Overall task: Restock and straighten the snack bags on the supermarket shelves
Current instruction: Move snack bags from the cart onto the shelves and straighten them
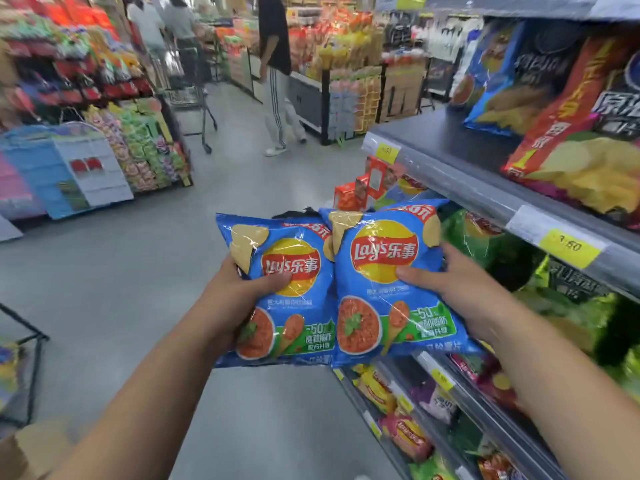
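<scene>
Blue chip bags (pixel 377 306) in left hand (pixel 235 296), right hand (pixel 460 289); palms behind, unseen.

Grey aisle floor (pixel 121 271), crowded display racks (pixel 138 150) left, shopping trolley (pixel 190 88) beyond.

2 bags (pixel 341 289) left of shelves (pixel 485 188)

Supermarket aisle. The grey shelf (pixel 433 143) carries crisp bags (pixel 571 164) and yellow price tags (pixel 569 247) on its front edge. Beyond the shelf: a shopping trolley (pixel 194 98), a shopper (pixel 277 81), packed snack displays (pixel 138 150).
</scene>
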